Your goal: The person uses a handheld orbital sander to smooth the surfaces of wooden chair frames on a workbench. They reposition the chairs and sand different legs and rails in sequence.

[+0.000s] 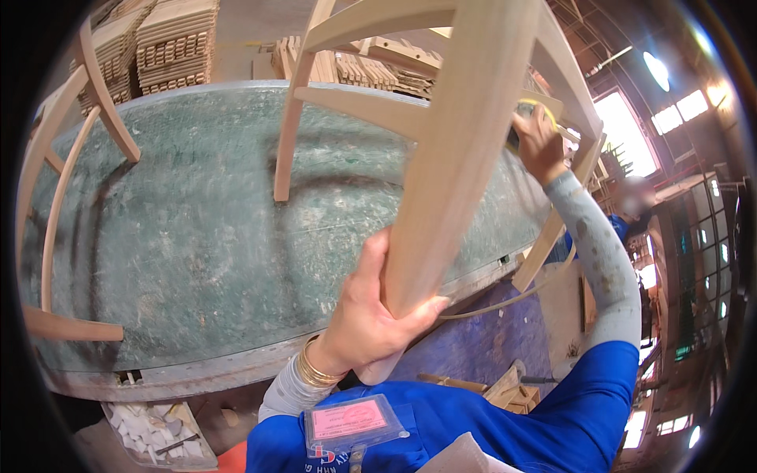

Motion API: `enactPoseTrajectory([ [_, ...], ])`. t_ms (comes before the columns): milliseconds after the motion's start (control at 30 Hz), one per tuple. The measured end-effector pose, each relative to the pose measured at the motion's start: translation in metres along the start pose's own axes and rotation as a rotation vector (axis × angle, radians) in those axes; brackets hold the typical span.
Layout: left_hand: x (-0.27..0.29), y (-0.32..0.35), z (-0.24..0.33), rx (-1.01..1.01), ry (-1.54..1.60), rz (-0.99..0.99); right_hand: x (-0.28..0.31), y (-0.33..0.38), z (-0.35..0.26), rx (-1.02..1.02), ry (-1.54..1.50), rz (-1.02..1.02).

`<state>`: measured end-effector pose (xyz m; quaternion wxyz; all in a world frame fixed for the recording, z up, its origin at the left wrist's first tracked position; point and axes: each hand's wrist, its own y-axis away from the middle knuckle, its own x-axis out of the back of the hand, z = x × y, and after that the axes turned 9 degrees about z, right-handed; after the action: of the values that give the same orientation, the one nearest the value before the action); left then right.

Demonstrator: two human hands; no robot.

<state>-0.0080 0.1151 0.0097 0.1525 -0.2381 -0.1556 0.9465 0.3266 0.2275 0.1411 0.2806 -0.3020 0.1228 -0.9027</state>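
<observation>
A pale wooden chair frame stands tilted over the green worktable, one thick leg rising close in front of me. My left hand is wrapped around the lower end of this leg, with bracelets at the wrist. Farther off on the right, my right hand is closed at the frame's inner side, near a curved rail. A thin yellow edge shows along its fingers; what it belongs to is too small to make out. The thick leg hides part of the frame's middle.
The scuffed green worktable carries another wooden frame at its left. Stacked wooden parts lie beyond it. Below the near edge sits a box of white scraps. At the right is another person in blue.
</observation>
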Motion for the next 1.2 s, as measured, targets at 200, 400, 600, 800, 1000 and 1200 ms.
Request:
enactPoseTrajectory([
  [200,0.005,-0.005,0.000,-0.008,0.028,-0.067,-0.069,-0.061,0.022,0.024,0.103,-0.125],
  [400,0.002,-0.010,-0.006,-0.096,0.039,-0.060,-0.084,-0.087,0.011,0.074,0.231,-0.245],
  [600,0.000,-0.015,-0.009,-0.105,0.073,-0.032,-0.073,-0.085,0.023,0.166,0.169,-0.174],
  [800,0.001,-0.017,-0.008,-0.110,0.047,-0.039,-0.097,-0.089,0.012,0.149,0.230,-0.257],
  [1000,-0.001,-0.017,-0.011,-0.107,0.043,-0.030,-0.088,-0.098,0.020,0.160,0.255,-0.246],
  [1200,-0.001,-0.015,-0.013,-0.065,0.075,-0.023,-0.098,-0.088,0.035,0.145,0.238,-0.198],
])
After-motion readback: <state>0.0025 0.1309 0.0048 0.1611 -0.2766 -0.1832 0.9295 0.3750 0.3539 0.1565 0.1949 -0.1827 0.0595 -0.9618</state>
